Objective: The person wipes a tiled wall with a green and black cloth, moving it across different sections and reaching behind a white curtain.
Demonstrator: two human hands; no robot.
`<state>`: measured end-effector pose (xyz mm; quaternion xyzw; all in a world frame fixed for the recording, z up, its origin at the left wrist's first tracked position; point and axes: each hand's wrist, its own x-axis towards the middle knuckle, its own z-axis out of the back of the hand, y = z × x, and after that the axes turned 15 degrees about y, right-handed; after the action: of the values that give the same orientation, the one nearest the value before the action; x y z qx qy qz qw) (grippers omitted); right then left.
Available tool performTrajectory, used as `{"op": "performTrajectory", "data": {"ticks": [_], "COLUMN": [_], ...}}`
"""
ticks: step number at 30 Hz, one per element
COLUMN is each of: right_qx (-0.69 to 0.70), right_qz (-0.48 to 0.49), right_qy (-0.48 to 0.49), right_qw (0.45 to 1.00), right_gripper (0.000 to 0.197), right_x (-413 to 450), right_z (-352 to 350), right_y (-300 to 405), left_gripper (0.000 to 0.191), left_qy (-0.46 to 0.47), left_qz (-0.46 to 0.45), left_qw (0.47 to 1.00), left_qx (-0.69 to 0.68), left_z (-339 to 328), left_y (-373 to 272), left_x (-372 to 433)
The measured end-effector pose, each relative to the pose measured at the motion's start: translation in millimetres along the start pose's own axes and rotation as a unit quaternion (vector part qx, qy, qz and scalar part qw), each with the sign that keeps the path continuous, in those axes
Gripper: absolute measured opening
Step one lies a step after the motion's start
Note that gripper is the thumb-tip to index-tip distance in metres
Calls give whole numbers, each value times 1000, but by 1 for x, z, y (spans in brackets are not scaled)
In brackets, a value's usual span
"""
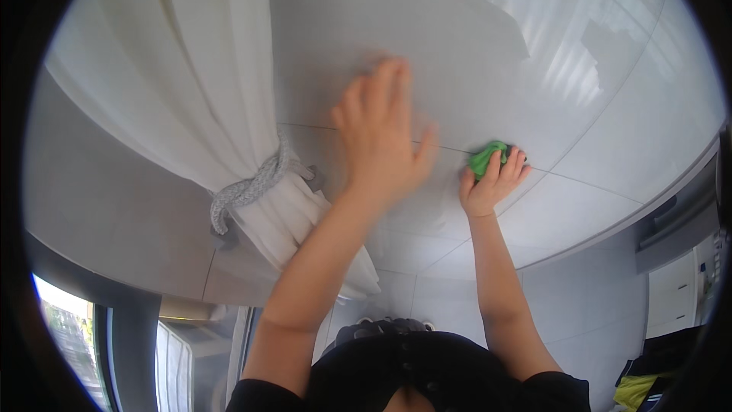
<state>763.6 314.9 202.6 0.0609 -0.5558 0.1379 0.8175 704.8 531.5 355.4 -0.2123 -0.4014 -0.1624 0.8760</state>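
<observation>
My right hand [496, 182] presses a bunched green cloth [488, 160] against the glossy grey tiled wall [434, 91], close to where the tile joints meet. A small dark patch shows beside the cloth, under the fingers; what it is I cannot tell. Higher up and to the left, my left hand [380, 126] is blurred, with its fingers spread and the thumb apart. It holds nothing and lies over or against the wall; whether it touches is unclear. Left of it hangs a white curtain [211, 57], gathered by a braided grey rope tieback [251, 189].
A window [68, 337] lies at the lower left. Grey floor tiles [572, 303] stretch below the wall. White drawers [669, 292] stand at the right, with black and yellow-green fabric [637, 389] near them. The curtain's lower end hangs beside my left forearm.
</observation>
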Motion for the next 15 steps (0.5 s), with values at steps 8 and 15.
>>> {"op": "performTrajectory", "data": {"ticks": [8,15], "right_qx": [-8,-6], "right_qz": [7,13], "right_qy": [-4,-5], "right_qw": [1000,1000], "right_gripper": [50,50], "right_x": [-1,0], "right_z": [-1,0], "right_y": [4,6], "left_gripper": [63,63], "left_qy": [-33,-25], "left_qz": [12,0], "left_qw": [999,1000], "left_qx": [-4,0], "left_z": [11,7], "left_y": [26,31], "left_x": [6,4]}}
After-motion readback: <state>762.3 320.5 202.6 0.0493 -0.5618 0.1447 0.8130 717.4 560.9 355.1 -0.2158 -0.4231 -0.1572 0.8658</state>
